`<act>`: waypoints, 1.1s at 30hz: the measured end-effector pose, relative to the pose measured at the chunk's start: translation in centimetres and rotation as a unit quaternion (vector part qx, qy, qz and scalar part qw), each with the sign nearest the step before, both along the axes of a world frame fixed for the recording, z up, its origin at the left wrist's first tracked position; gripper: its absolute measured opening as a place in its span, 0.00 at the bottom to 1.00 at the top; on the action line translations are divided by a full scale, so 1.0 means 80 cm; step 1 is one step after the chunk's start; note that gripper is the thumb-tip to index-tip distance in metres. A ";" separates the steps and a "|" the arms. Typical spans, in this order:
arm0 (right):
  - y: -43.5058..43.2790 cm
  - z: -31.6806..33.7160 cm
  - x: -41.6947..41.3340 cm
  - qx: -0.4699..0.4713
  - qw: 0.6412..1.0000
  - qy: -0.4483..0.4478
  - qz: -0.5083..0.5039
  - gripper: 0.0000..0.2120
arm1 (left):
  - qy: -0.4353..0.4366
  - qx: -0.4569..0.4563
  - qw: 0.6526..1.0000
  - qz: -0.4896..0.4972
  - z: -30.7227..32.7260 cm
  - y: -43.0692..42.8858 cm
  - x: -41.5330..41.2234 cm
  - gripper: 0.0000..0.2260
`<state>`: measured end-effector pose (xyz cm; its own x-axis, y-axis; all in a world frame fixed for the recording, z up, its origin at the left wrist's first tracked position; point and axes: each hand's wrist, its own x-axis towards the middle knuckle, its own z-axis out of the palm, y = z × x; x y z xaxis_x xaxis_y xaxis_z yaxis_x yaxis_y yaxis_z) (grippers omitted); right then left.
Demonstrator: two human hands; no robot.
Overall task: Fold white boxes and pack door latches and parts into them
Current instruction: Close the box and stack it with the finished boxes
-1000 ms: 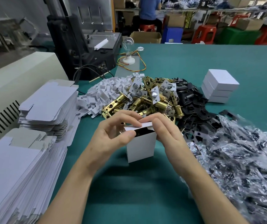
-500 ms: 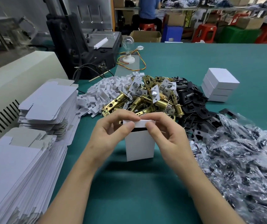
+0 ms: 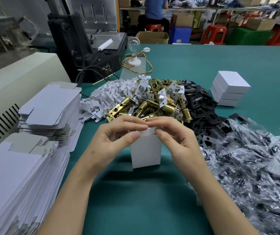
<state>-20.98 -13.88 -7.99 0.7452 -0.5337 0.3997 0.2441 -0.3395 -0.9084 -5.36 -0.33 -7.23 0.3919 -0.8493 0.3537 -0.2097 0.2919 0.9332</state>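
A small white box (image 3: 145, 152) stands upright on the green table (image 3: 152, 200) in front of me. My left hand (image 3: 113, 138) pinches the box's top flap from the left, thumb in front and fingers over the top. From the right, my right hand (image 3: 175, 138) pinches the same flap. The flap lies nearly flat over the box's top. Behind the box is a heap of brass door latches (image 3: 152, 106), with white plastic parts (image 3: 112, 97) to its left and black plates (image 3: 202, 107) to its right.
Stacks of flat white box blanks (image 3: 47, 109) fill the left side, beside a cream machine (image 3: 17, 78). Clear bags of dark parts (image 3: 254, 167) cover the right. Three folded white boxes (image 3: 229, 89) are stacked at the far right. A black machine (image 3: 85, 48) and a bulb (image 3: 133, 44) stand behind.
The top flap, which stood up over an open box a second ago, has been pushed down over the opening. Both hands stay at the box's top.
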 end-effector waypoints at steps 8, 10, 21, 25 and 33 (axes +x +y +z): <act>-0.009 -0.004 -0.004 -0.012 1.000 0.008 0.026 0.15 | -0.010 -0.002 1.000 0.007 0.000 0.000 0.001 0.10; -0.012 -0.004 -0.005 -0.016 0.999 0.017 0.034 0.16 | -0.009 0.002 1.000 0.012 0.000 -0.001 0.002 0.11; -0.019 -0.003 -0.008 -0.152 0.988 0.035 -0.016 0.12 | 0.004 0.012 1.000 -0.026 -0.002 0.003 0.008 0.11; -0.018 -0.004 -0.008 -0.173 0.984 0.019 -0.031 0.12 | 0.001 0.014 1.000 -0.026 -0.003 0.003 0.008 0.11; -0.017 -0.006 -0.007 -0.160 0.987 0.010 -0.029 0.09 | 0.008 0.024 0.998 -0.063 -0.002 0.005 0.010 0.11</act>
